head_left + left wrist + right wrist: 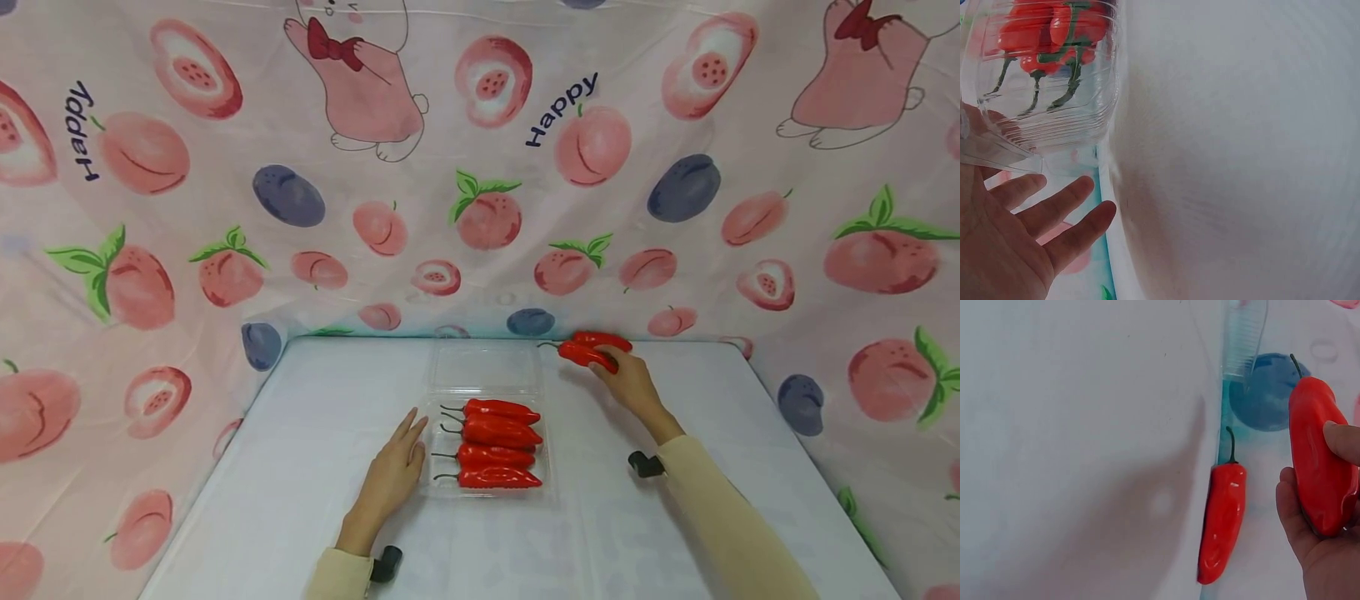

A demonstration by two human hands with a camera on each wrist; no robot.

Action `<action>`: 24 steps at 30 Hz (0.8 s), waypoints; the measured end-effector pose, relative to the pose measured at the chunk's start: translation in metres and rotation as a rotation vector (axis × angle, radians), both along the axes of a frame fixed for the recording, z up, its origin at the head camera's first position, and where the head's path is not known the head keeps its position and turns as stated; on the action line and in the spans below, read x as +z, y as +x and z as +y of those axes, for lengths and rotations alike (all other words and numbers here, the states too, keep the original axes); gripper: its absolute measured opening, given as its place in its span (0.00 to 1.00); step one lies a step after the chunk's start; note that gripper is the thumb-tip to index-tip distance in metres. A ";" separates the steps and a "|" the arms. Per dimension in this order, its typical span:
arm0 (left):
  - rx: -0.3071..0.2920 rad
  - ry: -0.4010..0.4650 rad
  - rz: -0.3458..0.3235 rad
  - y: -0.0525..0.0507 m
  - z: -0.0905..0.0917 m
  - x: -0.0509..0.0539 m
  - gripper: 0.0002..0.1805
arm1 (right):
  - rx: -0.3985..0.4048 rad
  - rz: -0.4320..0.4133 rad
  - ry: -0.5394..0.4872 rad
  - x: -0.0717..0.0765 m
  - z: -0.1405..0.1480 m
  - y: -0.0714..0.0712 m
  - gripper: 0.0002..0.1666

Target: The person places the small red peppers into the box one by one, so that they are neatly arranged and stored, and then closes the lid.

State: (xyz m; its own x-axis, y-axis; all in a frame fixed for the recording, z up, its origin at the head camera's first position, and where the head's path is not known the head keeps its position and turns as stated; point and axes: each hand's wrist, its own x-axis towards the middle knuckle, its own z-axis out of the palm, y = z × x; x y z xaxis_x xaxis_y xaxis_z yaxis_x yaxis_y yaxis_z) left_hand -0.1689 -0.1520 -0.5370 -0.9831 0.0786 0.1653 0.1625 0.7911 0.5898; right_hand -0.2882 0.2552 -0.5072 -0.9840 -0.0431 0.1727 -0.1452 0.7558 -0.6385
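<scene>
Several red chili peppers lie side by side in a clear plastic box, stems pointing left. Its lid is folded back, away from the person. My left hand is at the box's left side with fingers extended; in the left wrist view the fingers are spread beside the clear wall. At the back right, my right hand holds a red chili pepper between thumb and fingers. Another red chili pepper lies on the table near its far edge, just beyond the held one.
The white table stands against a pink cloth printed with fruit and rabbits. A small black device sits at the left wrist, and a similar black device at the right wrist.
</scene>
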 end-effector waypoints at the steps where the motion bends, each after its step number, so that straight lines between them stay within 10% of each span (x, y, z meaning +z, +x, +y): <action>1: 0.001 0.002 -0.001 0.000 0.000 0.000 0.24 | 0.002 0.005 -0.003 0.001 -0.001 0.002 0.28; 24: -0.001 0.022 0.007 0.001 0.001 0.003 0.24 | 0.030 0.075 -0.038 0.018 -0.023 0.034 0.26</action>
State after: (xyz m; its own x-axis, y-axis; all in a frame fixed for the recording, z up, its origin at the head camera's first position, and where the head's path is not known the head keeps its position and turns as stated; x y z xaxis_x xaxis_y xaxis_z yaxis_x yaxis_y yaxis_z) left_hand -0.1675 -0.1515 -0.5338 -0.9819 0.0755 0.1738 0.1671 0.7778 0.6059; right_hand -0.2541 0.2318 -0.4889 -0.9667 -0.0644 0.2476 -0.2156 0.7262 -0.6528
